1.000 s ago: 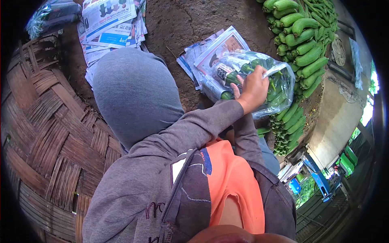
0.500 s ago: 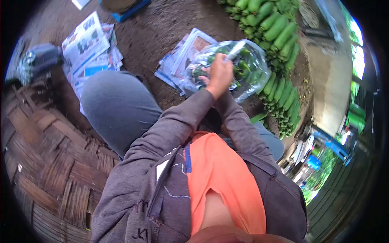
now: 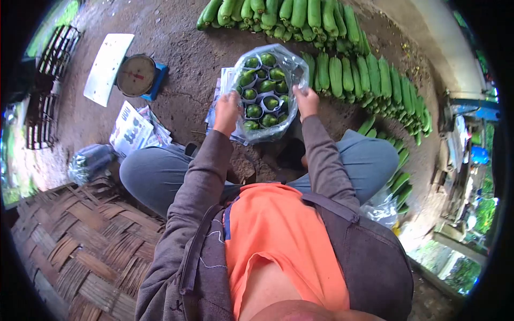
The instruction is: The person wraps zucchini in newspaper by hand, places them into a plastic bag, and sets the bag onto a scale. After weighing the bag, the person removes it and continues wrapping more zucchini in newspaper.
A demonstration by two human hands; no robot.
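A clear plastic bag (image 3: 267, 93) stands upright on the dirt ground in front of me, packed with several green cucumbers wrapped in paper, their ends facing up. My left hand (image 3: 227, 112) grips the bag's left rim. My right hand (image 3: 307, 101) grips the right rim, so the mouth is held wide between both hands. A sheet of newspaper (image 3: 220, 96) lies under the bag.
Long rows of green cucumbers (image 3: 342, 69) lie on the ground beyond and right of the bag. A round weighing scale (image 3: 136, 75) and a white board (image 3: 108, 68) sit at the far left. Newspapers (image 3: 131, 131) and a filled bag (image 3: 91, 162) lie left; woven bamboo matting (image 3: 80, 246) is beside me.
The view swung round to face the bag from above. The bag went from lying on its side under one hand to standing upright, now held at the rim by both hands.
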